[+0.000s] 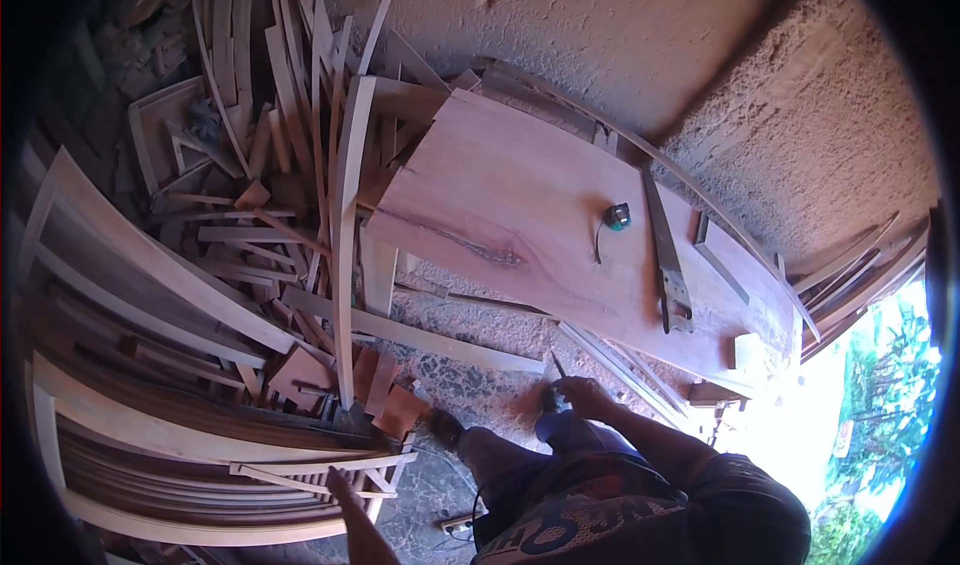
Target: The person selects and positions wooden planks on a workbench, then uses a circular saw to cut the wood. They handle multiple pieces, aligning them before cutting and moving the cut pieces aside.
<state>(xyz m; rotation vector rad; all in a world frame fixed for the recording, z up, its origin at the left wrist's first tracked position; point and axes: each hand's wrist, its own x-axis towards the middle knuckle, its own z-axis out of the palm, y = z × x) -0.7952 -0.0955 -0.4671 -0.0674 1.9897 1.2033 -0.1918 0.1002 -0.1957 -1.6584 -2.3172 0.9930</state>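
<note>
At the lower left, my left hand (342,487) is closed at the edge of a narrow pale wooden strip (290,467), which lies across a stack of wooden frames (130,455). Its fingertips are small and partly hidden. My right hand (588,397) is closed around a thin dark pencil-like stick (558,364) above my knee, its tip pointing away from me. Beyond that hand, a wide reddish wooden board (540,180) carries a green and black tape measure (617,217), a handsaw (660,240) and a square (722,260).
Wood offcuts and long strips (300,85) pile up at the far left. A long upright plank (350,215) leans beside the board. A lower plank (430,343) crosses the dusty floor (440,380). A power strip (462,522) with cords lies by my leg. A rough wall (600,25) stands behind.
</note>
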